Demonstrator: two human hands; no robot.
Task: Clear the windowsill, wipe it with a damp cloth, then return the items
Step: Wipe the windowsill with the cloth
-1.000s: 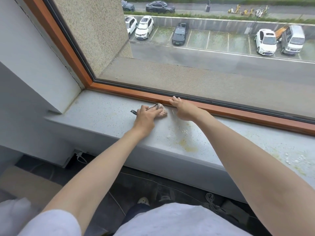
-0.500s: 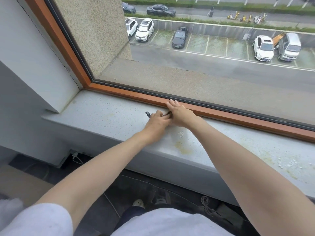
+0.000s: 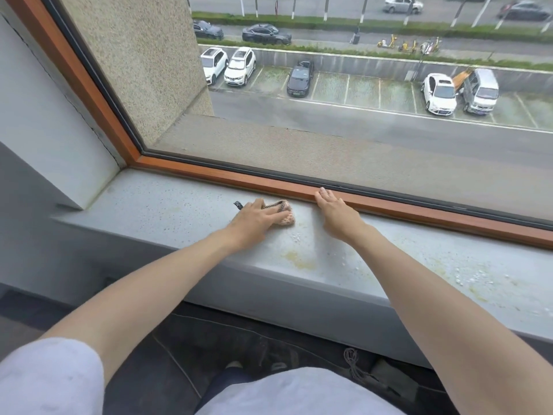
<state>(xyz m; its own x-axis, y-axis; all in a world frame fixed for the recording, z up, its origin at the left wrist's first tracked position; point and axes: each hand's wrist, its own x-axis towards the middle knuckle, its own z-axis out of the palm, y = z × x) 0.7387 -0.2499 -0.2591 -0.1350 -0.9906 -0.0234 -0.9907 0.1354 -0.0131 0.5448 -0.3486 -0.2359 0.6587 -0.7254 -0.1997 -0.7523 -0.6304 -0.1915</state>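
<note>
The grey speckled windowsill (image 3: 167,211) runs below the window. A small bunched pinkish cloth (image 3: 286,219) with a dark checkered edge lies on it near the wooden frame. My left hand (image 3: 254,220) lies over the cloth and presses it onto the sill, fingers stretched to the right; a dark tip of cloth shows at the hand's left. My right hand (image 3: 335,214) rests flat on the sill, a little right of the cloth, fingertips against the frame, holding nothing. No other items stand on the visible sill.
The orange-brown window frame (image 3: 419,211) borders the sill at the back, and a white wall (image 3: 45,130) closes its left end. White crumbs (image 3: 472,277) and a yellowish stain (image 3: 299,259) mark the sill. A coiled cable (image 3: 353,363) lies on the dark floor below.
My left hand has drawn the cloth back from the frame and away from my right hand, which it touched half a second ago. My right hand stays at the frame.
</note>
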